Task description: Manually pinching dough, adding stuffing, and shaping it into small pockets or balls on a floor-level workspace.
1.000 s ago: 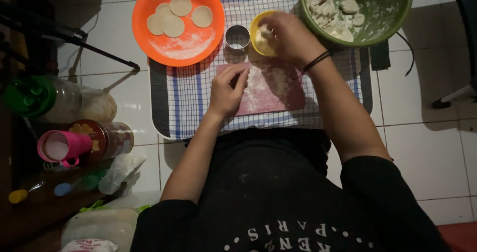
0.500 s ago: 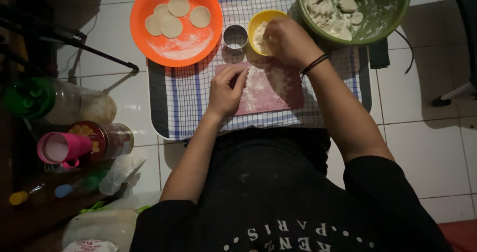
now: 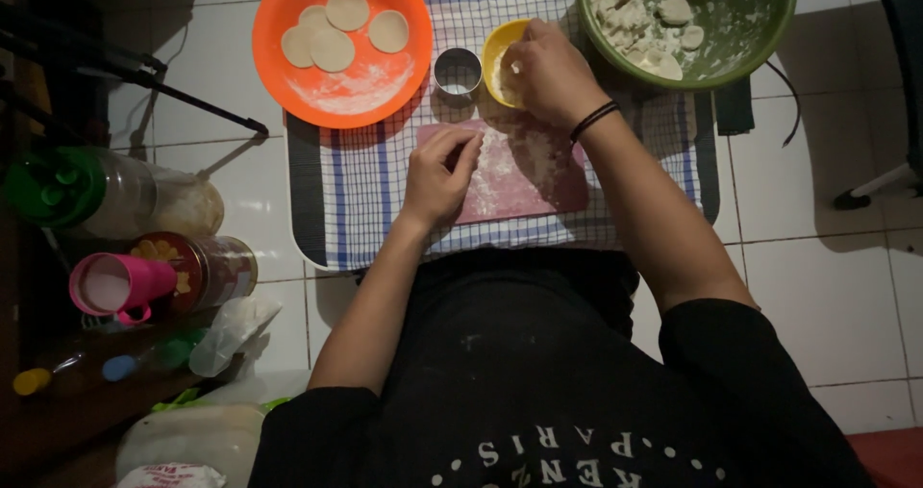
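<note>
Head view: my right hand (image 3: 550,73) dips pinched fingers into the small yellow bowl (image 3: 499,53) for flour, while my left hand (image 3: 440,173), fingers together, holds nothing and rests on the dusted pink board (image 3: 538,175). Beside it stands the round metal cutter (image 3: 458,71); soft pale discs lie on the orange plate (image 3: 288,89).
</note>
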